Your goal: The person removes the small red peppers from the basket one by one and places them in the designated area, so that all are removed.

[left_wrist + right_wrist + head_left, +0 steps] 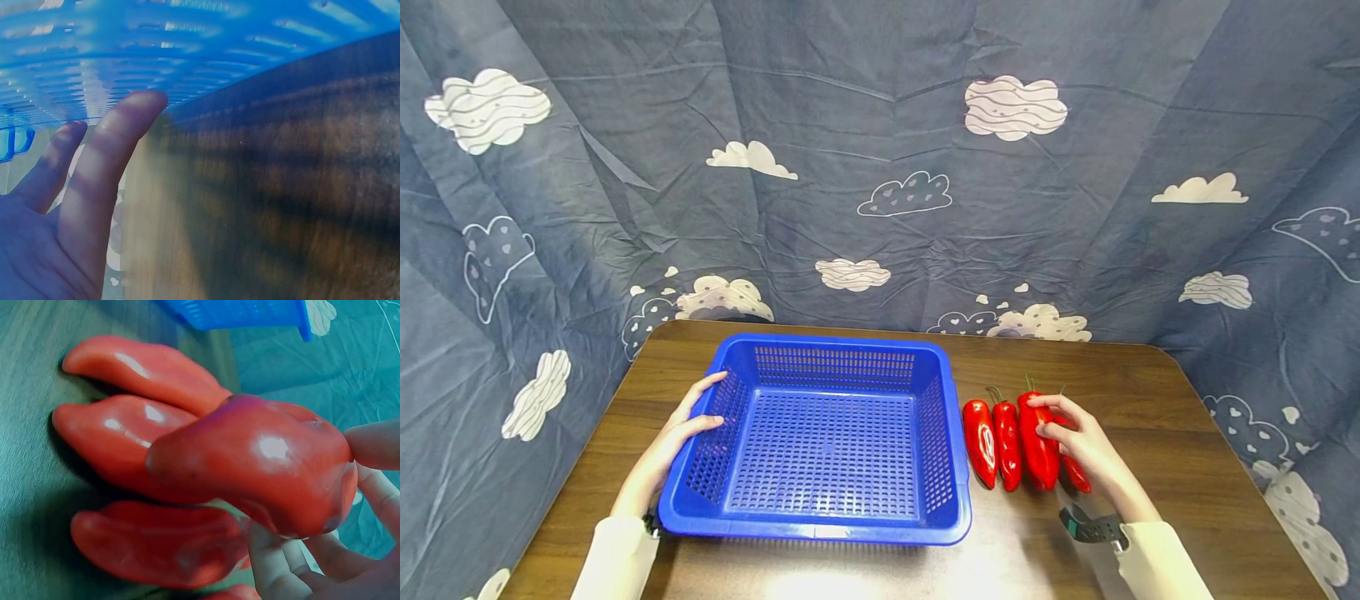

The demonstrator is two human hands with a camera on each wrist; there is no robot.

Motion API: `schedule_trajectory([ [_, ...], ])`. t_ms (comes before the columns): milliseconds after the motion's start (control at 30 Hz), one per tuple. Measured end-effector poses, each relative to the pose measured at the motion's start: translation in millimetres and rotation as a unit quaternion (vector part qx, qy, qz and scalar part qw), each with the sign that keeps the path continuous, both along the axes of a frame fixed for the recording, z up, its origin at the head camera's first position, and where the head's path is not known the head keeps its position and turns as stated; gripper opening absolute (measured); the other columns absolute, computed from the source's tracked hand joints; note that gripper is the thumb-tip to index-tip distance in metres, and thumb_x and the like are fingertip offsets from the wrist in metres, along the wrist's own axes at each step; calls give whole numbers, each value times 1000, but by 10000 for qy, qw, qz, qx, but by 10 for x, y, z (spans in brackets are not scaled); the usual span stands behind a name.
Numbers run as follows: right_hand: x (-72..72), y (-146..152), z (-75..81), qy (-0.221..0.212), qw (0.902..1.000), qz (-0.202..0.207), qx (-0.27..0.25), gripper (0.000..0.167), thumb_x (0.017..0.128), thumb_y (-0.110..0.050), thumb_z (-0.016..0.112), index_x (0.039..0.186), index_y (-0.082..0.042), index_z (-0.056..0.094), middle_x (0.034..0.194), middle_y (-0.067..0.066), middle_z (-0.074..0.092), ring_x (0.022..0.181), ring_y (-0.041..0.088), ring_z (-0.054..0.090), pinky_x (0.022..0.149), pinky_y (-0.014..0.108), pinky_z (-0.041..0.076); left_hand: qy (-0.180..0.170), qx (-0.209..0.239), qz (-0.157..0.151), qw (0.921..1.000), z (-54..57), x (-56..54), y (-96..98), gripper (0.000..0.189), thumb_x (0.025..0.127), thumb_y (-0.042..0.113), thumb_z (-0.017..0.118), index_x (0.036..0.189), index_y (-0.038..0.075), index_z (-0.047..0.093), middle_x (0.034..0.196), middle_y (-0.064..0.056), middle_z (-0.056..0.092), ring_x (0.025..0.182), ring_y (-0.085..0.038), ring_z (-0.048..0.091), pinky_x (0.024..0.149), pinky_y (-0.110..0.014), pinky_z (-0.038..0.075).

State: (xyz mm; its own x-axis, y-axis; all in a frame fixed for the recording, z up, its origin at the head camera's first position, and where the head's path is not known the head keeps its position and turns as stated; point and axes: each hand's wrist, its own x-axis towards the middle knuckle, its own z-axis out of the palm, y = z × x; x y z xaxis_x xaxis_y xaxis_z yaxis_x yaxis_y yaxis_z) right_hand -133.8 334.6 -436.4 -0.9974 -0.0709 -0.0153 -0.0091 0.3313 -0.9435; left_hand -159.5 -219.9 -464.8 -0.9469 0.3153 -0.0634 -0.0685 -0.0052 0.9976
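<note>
A large red pepper [1038,442] is being pinched between the thumb and fingers of the right hand [1086,446], at about 3 o'clock from the blue basket [820,527] on the wooden table [1195,467]. In the right wrist view it is being lifted slightly at one end above its neighbours. Two more peppers [992,437] are lying between it and the basket, and a fourth [1077,473] is partly hidden under the hand. The basket's 9 o'clock wall is being touched by the left hand [681,433], fingers straight, nothing being grasped.
</note>
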Motion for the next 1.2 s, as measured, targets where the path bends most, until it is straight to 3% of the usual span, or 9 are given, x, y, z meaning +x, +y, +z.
schedule_trajectory([
  [433,68,155,-50,-136,9993,-83,-324,32,92,1,53,124,3,51,107,-6,59,83,11,60,65,30,52,33,-3,2,10000,-8,-6,-8,62,96,4,43,151,22,21,143,-26,25,109,-29,50,79,-46,49],
  [667,69,259,-96,55,9989,-90,-464,32,92,4,51,123,-1,53,106,-10,60,83,9,61,64,30,53,89,43,-19,9999,-11,-8,-15,62,96,3,42,151,21,21,142,-27,25,108,-26,52,79,-45,51],
  [867,98,368,-121,177,9975,-85,-674,33,92,5,51,120,-10,58,105,-12,62,84,8,61,64,28,53,8,24,-6,10000,-7,-3,-5,62,96,4,43,151,22,21,143,-26,24,109,-30,50,79,-46,50],
  [1100,125,486,-150,217,9973,-282,-638,32,93,5,50,122,-6,56,105,-12,62,84,6,61,63,27,53,-220,189,-67,9996,-4,9,-12,61,97,6,43,151,26,21,144,-24,21,112,-31,47,80,-48,48],
  [1200,134,530,-164,211,9973,-383,-584,33,93,4,50,122,-11,58,105,-14,62,83,5,60,63,25,52,-217,149,-56,9996,-4,6,-15,61,97,6,43,151,25,21,144,-23,21,112,-31,47,81,-48,48],
])
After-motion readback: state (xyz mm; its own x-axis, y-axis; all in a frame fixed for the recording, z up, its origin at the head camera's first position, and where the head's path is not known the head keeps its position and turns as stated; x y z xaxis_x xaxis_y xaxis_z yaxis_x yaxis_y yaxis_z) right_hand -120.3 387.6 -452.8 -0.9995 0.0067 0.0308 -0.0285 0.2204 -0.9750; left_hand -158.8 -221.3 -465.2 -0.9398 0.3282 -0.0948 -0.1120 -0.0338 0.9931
